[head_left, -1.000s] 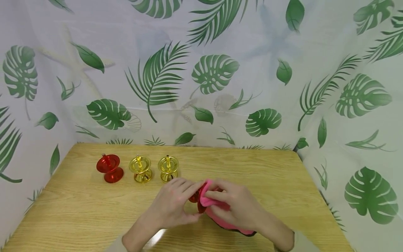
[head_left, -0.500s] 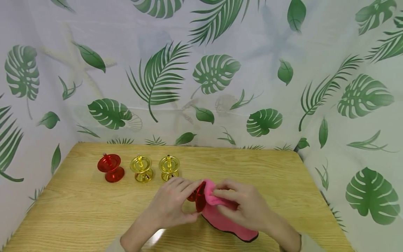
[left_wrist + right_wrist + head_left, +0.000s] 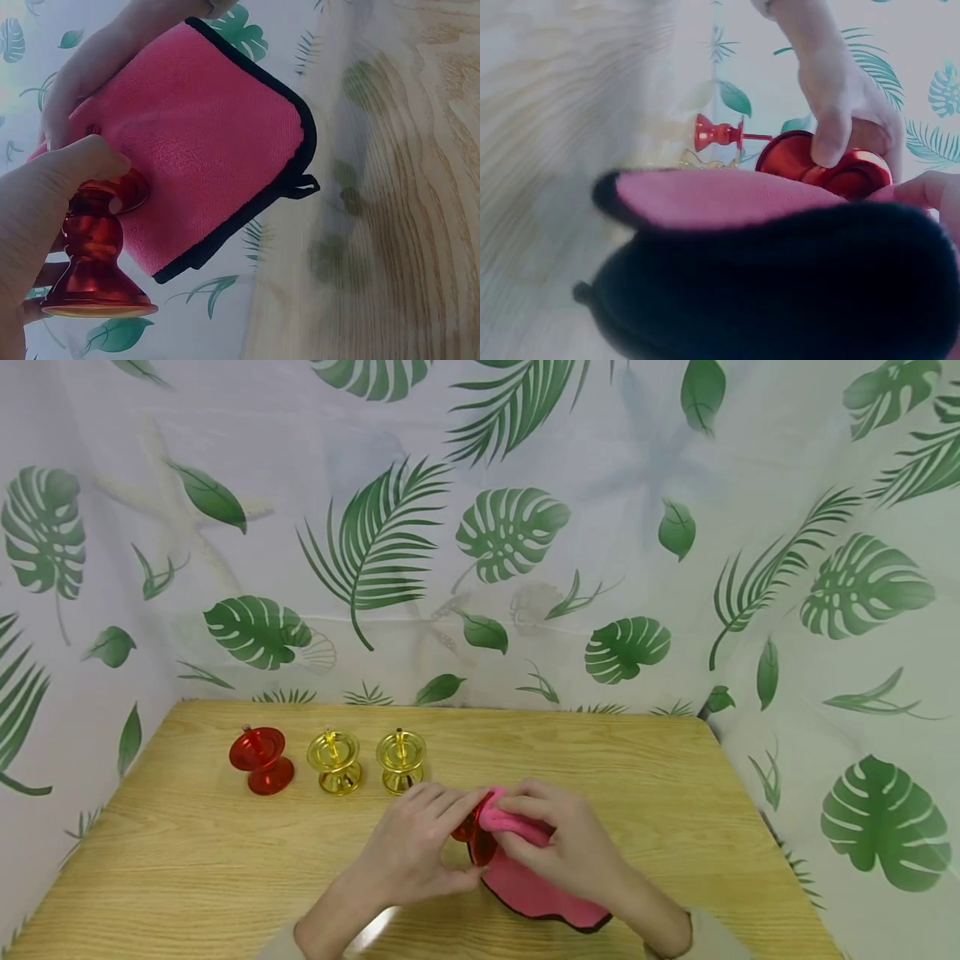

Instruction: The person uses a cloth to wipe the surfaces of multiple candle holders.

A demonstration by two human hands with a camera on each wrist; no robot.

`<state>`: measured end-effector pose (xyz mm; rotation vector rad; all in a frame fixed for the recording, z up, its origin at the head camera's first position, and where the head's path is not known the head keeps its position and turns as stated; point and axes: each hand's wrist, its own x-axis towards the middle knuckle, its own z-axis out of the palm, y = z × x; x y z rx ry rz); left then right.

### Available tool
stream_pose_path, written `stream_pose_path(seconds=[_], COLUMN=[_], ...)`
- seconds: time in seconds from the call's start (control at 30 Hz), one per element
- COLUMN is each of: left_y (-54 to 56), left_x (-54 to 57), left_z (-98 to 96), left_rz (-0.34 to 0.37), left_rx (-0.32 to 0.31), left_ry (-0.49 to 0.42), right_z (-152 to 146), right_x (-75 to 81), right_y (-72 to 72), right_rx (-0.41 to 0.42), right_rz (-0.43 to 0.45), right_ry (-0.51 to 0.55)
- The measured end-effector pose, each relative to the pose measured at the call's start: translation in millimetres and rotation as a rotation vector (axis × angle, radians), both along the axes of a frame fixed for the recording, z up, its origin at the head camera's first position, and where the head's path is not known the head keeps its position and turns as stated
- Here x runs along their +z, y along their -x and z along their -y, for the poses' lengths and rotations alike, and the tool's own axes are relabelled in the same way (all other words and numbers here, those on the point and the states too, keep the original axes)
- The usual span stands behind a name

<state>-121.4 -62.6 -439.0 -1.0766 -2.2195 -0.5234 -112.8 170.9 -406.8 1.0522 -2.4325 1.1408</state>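
A shiny red candle holder [image 3: 483,850] is tilted sideways above the table, and my left hand [image 3: 420,843] grips it between thumb and fingers. In the left wrist view, the thumb lies near the rim of the candle holder [image 3: 94,244] and its flared base shows below. My right hand [image 3: 566,839] pinches a bunched pink cloth [image 3: 536,889] with a black edge, pressing it against the holder's dish. The rest of the cloth [image 3: 210,135] hangs down, its black hanging loop showing. In the right wrist view the cloth hides part of the candle holder [image 3: 795,156].
Along the back left of the wooden table [image 3: 600,760] stand another red candle holder [image 3: 262,762] and two gold ones, the middle holder [image 3: 335,763] and the right holder [image 3: 401,762]. A leaf-patterned curtain [image 3: 517,652] encloses the back and sides.
My right hand moved the cloth slightly right, off the dish, then back left against it. The left hand keeps its grip on the red candle holder, nearly in place.
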Motion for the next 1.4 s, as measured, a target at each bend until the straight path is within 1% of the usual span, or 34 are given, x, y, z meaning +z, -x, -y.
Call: stream_pose_path(seconds=[0.1,0.17,0.33,0.37,0.43,0.47,0.53,0.7,0.8,0.87,0.9,1.0,1.13,1.27,1.4], left_y=[-0.1,-0.1,-0.4,-0.5,-0.9,-1.2,-1.6,-1.1,-0.4,-0.5,-0.6,-1.1,-1.7,-2.1,-2.5], left_x=[-0.3,0.0,1.9,2.3,3.0,3.3,3.6,2.5,1.3,0.7,0.7,1.0,1.6,1.1,-0.4], left_z=[1.1,2.2,5.5,6.1,6.8,7.0,6.9,6.4,6.5,7.1,7.7,9.2,10.5,9.2,5.8], left_rz=[0.023,0.043,0.091,0.096,0.099,0.098,0.089,0.053,0.049,0.053,0.055,0.054,0.056,0.067,0.072], left_rx=[-0.010,-0.017,-0.036,-0.038,-0.042,-0.041,-0.039,-0.029,-0.028,-0.027,-0.024,-0.009,0.000,-0.010,-0.026], left_ry=[-0.010,-0.013,-0.010,-0.007,0.000,0.005,0.011,0.021,0.013,0.003,-0.003,-0.011,-0.011,-0.021,-0.039], right_z=[0.5,0.4,-0.4,-0.5,-0.2,-0.1,0.6,1.5,-0.1,-2.7,-4.4,-11.5,-19.8,-20.9,-14.0], right_x=[-3.3,-4.8,-6.1,-6.2,-6.5,-6.8,-7.6,-6.5,-1.9,1.9,4.0,9.3,12.3,10.5,5.8], right_y=[0.2,1.3,3.9,4.1,4.1,3.8,3.0,-3.2,-7.5,-9.3,-10.0,-10.4,-10.0,-8.7,-6.2], right_rx=[0.024,0.053,0.113,0.120,0.132,0.131,0.122,0.042,0.001,-0.001,0.001,0.023,0.059,0.052,0.046], right_rz=[-0.154,-0.285,-0.589,-0.628,-0.658,-0.643,-0.570,-0.281,-0.103,-0.010,0.018,0.040,0.017,0.010,0.021], right_ry=[-0.037,-0.070,-0.211,-0.233,-0.246,-0.240,-0.188,-0.063,-0.034,0.005,0.022,0.051,0.046,0.045,0.056])
